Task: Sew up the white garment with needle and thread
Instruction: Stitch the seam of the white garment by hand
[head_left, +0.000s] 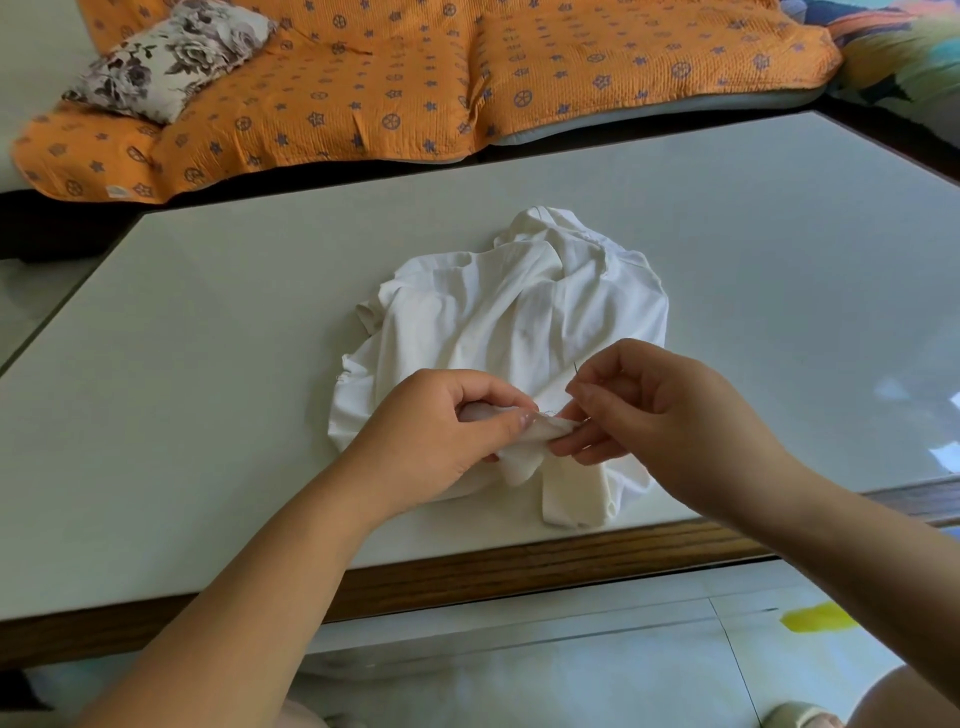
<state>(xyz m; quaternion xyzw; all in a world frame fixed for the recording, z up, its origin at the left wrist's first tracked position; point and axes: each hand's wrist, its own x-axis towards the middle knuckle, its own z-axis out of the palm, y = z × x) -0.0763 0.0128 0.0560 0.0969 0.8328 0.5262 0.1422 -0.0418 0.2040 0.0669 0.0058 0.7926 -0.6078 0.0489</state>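
Note:
A crumpled white garment lies in the middle of the pale table, near its front edge. My left hand pinches a folded edge of the cloth and lifts it slightly. Right beside it, my right hand holds a thin needle between thumb and forefinger, its tip at the pinched fold. A dark thread runs from the fold toward the fingers; it is very fine and hard to follow.
The table has a wooden front rim. Behind it lies an orange patterned quilt with a floral pillow on it. Pale floor tiles show below, with a yellow mark at the right.

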